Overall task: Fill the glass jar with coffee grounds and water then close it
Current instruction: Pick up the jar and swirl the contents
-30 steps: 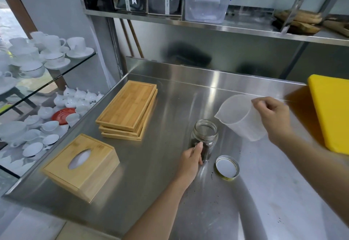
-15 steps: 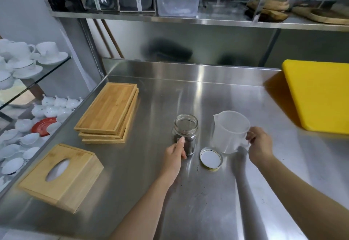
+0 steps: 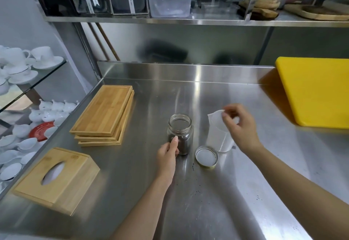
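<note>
Left hand (image 3: 168,154) grips the open jar (image 3: 180,133) of grounds. Lid (image 3: 206,157) lies beside it. Right hand (image 3: 240,126) hovers loosely at the jug (image 3: 217,136).

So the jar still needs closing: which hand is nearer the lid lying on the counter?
Left, narrowly. The left hand holds the glass jar, just left of the lid. The right hand hangs above the plastic jug, behind and right of the lid.

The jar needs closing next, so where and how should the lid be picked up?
Grip the lid by its thin rim, from above, fingers on opposite edges. It lies flat on the counter, inside facing up, so it likely needs flipping before going on the jar.
</note>
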